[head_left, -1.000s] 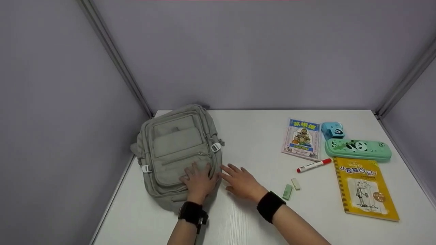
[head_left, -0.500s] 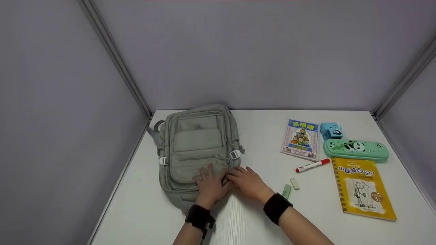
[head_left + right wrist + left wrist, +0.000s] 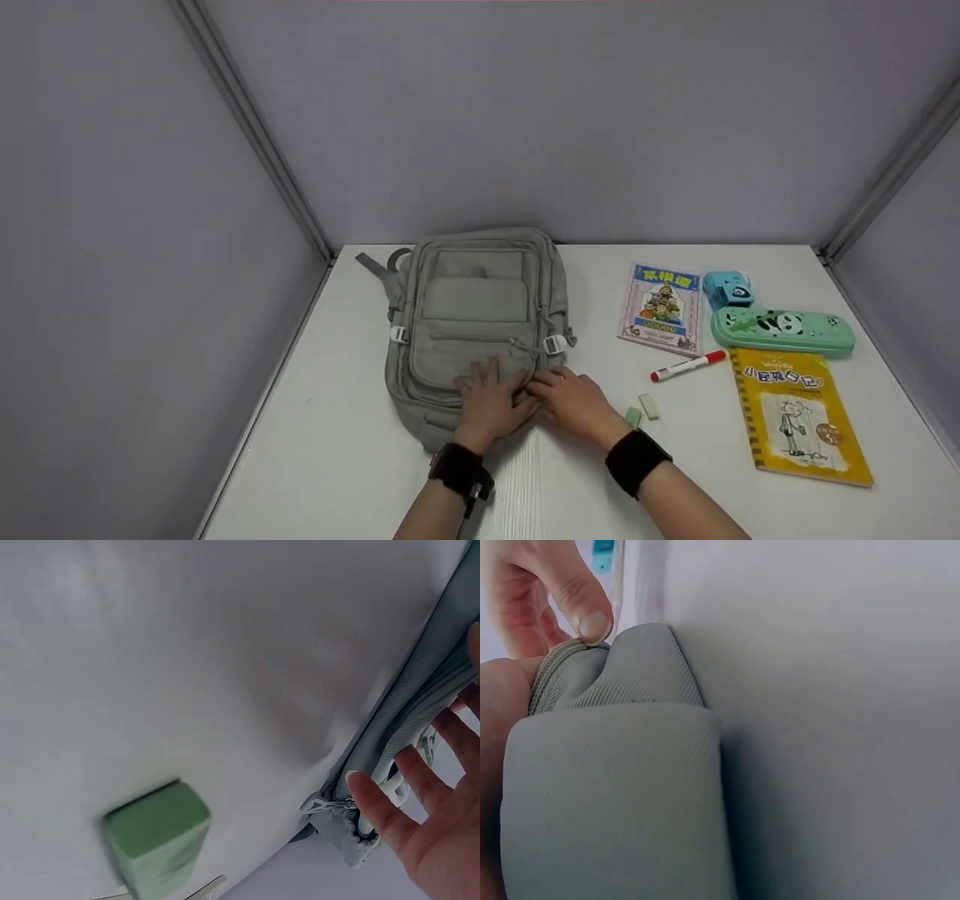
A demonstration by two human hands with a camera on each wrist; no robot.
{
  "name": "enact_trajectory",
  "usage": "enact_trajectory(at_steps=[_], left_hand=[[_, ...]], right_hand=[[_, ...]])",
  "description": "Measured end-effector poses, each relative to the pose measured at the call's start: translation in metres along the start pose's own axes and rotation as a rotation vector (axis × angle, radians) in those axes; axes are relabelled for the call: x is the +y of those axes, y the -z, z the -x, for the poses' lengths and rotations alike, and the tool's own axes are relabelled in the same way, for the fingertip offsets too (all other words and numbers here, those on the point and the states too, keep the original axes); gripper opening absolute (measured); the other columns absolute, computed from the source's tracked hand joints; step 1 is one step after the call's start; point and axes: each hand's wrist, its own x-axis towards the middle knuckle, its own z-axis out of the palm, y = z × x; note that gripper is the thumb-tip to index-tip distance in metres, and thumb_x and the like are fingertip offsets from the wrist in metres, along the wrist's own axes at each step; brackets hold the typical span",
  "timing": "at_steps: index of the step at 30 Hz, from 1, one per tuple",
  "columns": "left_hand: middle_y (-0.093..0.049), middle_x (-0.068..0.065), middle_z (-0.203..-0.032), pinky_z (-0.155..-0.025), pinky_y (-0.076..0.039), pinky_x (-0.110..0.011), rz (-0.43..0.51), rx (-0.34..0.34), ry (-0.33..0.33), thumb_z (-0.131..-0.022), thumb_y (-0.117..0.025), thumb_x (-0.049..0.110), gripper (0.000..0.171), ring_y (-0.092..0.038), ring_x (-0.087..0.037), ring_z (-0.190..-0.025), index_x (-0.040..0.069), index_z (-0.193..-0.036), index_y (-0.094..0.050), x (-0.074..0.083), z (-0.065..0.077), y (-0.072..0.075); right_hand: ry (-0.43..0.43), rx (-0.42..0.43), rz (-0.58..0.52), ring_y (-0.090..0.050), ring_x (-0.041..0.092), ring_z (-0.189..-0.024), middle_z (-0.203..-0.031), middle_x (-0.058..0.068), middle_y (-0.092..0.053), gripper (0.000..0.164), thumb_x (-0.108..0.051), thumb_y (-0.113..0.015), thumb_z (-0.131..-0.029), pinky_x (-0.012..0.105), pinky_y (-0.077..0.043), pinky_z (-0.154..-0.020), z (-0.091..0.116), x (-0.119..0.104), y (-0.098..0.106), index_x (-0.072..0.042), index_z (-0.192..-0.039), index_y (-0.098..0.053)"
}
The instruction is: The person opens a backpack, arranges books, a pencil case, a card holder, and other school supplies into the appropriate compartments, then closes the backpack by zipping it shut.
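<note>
A grey-green backpack [image 3: 476, 300] lies front up on the white table, its top against the back wall. My left hand [image 3: 487, 409] rests with spread fingers on the lower right of its front pocket. Beside it my right hand [image 3: 574, 405] touches the bag's lower right edge. In the left wrist view, the right thumb [image 3: 592, 622] is at the curved zip edge [image 3: 551, 675]. The right wrist view shows the fingers [image 3: 386, 817] of that hand loosely extended along the bag's side. A green eraser [image 3: 634, 417] is partly hidden behind my right wrist.
A pale eraser [image 3: 649, 406] and a red-capped marker [image 3: 688, 366] lie right of my hand. Farther right are a pink comic book [image 3: 661, 307], a blue object [image 3: 729, 289], a green panda pencil case [image 3: 784, 331] and a yellow book [image 3: 801, 416]. Grey panels [image 3: 570, 120] enclose the table.
The backpack has slid right and turned straighter, with my left hand on it throughout. My right hand has come from just beside the bag to touching its lower right edge.
</note>
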Motion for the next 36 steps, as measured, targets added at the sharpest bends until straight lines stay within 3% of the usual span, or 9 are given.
enact_trajectory(at_steps=[6,12,15,20,24,28,32,36], left_hand=[[-0.033,-0.015,-0.155,-0.102,-0.024,-0.069,0.051,0.012,-0.046,-0.094,-0.052,0.059,0.055,-0.027,-0.046,-0.14,0.032,-0.143,-0.053,0.004,-0.008,0.0],[-0.044,-0.007,-0.149,-0.104,-0.019,-0.07,0.056,0.054,-0.135,-0.091,-0.062,0.054,0.052,-0.037,-0.032,-0.138,0.026,-0.135,-0.061,-0.015,-0.01,0.007],[-0.043,-0.008,-0.15,-0.103,-0.011,-0.075,0.007,0.064,-0.154,-0.087,-0.06,0.065,0.062,-0.035,-0.033,-0.139,0.028,-0.136,-0.06,-0.029,-0.012,0.009],[-0.035,-0.005,-0.155,-0.098,-0.012,-0.079,-0.108,0.045,-0.195,-0.081,-0.056,0.075,0.073,-0.029,-0.034,-0.142,0.036,-0.143,-0.051,-0.044,-0.015,0.004],[-0.034,-0.002,-0.156,-0.096,-0.012,-0.081,-0.132,0.053,-0.215,-0.084,-0.053,0.074,0.068,-0.027,-0.036,-0.143,0.04,-0.144,-0.049,-0.043,-0.017,0.001],[-0.04,-0.001,-0.153,-0.093,-0.017,-0.082,-0.13,0.098,-0.237,-0.091,-0.051,0.064,0.054,-0.032,-0.042,-0.139,0.04,-0.139,-0.055,-0.037,-0.016,-0.002],[-0.047,0.0,-0.148,-0.092,-0.021,-0.081,-0.08,0.142,-0.247,-0.096,-0.05,0.053,0.043,-0.035,-0.045,-0.136,0.037,-0.135,-0.06,-0.032,-0.014,-0.003],[-0.053,-0.001,-0.143,-0.093,-0.018,-0.081,0.081,0.175,-0.237,-0.099,-0.051,0.045,0.039,-0.037,-0.044,-0.136,0.031,-0.133,-0.062,-0.031,-0.013,-0.002]], right_hand=[[-0.057,-0.004,-0.044,-0.054,0.03,-0.117,-0.129,0.004,-0.059,0.044,-0.038,-0.07,-0.09,0.052,-0.051,-0.075,0.01,0.015,0.002,-0.018,-0.128,-0.063],[-0.109,-0.033,-0.119,-0.051,0.032,-0.123,-0.133,0.005,-0.057,0.042,-0.034,-0.069,-0.092,0.055,-0.049,-0.08,0.022,0.029,0.002,-0.017,-0.129,-0.062],[-0.112,-0.031,-0.141,-0.05,0.031,-0.124,-0.134,0.005,-0.056,0.041,-0.033,-0.068,-0.092,0.054,-0.049,-0.08,0.025,0.033,0.002,-0.017,-0.13,-0.062],[-0.109,-0.04,-0.197,-0.05,0.033,-0.124,-0.132,0.008,-0.056,0.036,-0.02,-0.068,-0.092,0.054,-0.048,-0.086,0.025,0.034,0.007,-0.014,-0.128,-0.062],[-0.11,-0.051,-0.257,-0.049,0.036,-0.124,-0.131,0.012,-0.056,0.036,-0.007,-0.066,-0.089,0.054,-0.046,-0.089,0.021,0.033,0.013,-0.01,-0.125,-0.063],[-0.114,-0.077,-0.303,-0.048,0.036,-0.125,-0.133,0.013,-0.055,0.037,-0.005,-0.064,-0.089,0.054,-0.044,-0.093,0.02,0.033,0.016,-0.007,-0.127,-0.062],[-0.122,-0.049,-0.351,-0.047,0.035,-0.126,-0.134,0.014,-0.054,0.038,-0.005,-0.064,-0.09,0.051,-0.042,-0.098,0.022,0.034,0.018,-0.006,-0.128,-0.061],[-0.174,0.069,-0.402,-0.047,0.037,-0.126,-0.135,0.019,-0.051,0.041,-0.001,-0.064,-0.089,0.05,-0.039,-0.101,0.021,0.036,0.02,-0.001,-0.129,-0.058]])
